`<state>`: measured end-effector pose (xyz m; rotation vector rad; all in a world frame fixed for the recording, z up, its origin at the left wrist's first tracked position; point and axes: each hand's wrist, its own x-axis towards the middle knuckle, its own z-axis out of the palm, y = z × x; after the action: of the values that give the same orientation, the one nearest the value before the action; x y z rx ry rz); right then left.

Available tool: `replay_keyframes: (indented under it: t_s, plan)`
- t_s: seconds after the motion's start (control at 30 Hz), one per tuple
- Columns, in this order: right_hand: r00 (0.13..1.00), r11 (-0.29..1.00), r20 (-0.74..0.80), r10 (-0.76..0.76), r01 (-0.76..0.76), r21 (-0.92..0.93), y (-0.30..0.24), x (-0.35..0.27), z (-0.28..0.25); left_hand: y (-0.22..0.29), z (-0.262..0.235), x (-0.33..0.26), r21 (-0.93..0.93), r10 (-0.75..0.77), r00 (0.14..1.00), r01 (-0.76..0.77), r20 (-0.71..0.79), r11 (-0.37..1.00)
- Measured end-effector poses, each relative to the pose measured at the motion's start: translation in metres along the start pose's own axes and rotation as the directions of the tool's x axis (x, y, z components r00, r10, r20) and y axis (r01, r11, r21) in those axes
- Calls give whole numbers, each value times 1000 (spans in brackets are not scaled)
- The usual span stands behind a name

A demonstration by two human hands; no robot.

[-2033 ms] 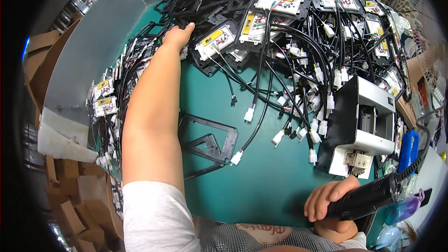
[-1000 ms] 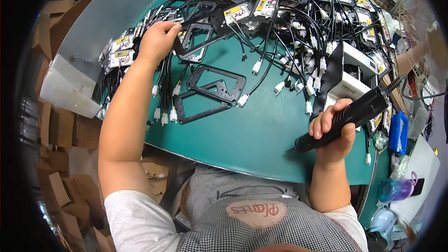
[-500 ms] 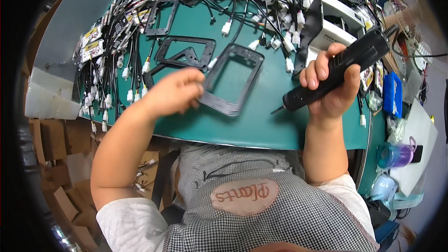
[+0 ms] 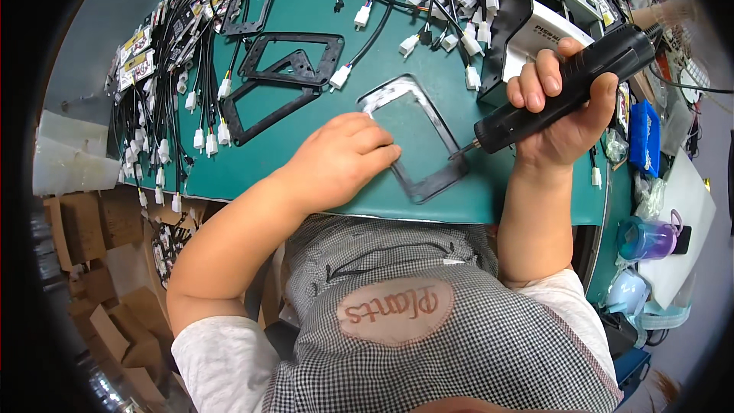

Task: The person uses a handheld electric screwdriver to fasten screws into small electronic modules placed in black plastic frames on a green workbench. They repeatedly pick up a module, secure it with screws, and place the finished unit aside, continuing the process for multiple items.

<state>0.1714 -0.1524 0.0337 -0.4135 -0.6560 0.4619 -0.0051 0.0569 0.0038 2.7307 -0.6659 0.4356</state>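
Observation:
A black rectangular plastic frame (image 4: 428,189) lies at an angle on the green table before me. My left hand (image 4: 340,154) pinches its left side, thumb and fingers together. Raised at the right, my right hand (image 4: 562,126) wraps round a black electric screwdriver (image 4: 566,88). Its bit points down and left, with the tip over the frame's right side; whether it touches cannot be told. Beyond my left hand lie several similar black frames (image 4: 332,59), two of them overlapping.
Bundles of black cables with white connectors (image 4: 206,138) lie at the left and across the back. A white dispenser-like device with black side plates (image 4: 544,30) stands at the back right. Farther right are a blue bin (image 4: 646,138) and a blue-purple bottle (image 4: 650,237). Cardboard boxes (image 4: 84,222) stand below left.
The black frame has moved right and nearer to me and is turned the other way, with my left hand on its side. The screwdriver has shifted slightly right, and its bit now meets the frame's outline.

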Motion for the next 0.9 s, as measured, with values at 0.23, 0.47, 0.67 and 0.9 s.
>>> replay_keyframes:
  t_s: [0.23, 0.47, 0.67, 0.9]
  plan:
    - [999, 999, 3, 36, -36, 14, -4, -3, -3, 40, 15, -6, 50, 20, 1000, -19, -18, 999]
    - [999, 999, -16, 33, -34, -31, -2, -4, 6, 47, 21, -7, 7, -61, 996, 61, -70, 998]
    - [999, 998, -41, 27, -29, -50, 1, -3, 7, 47, 23, -4, 18, -70, 997, 71, -43, 997]
    - [998, 996, -46, 34, -37, -80, 3, -2, 8, -8, -53, -8, 210, -130, 942, 201, -310, 957]
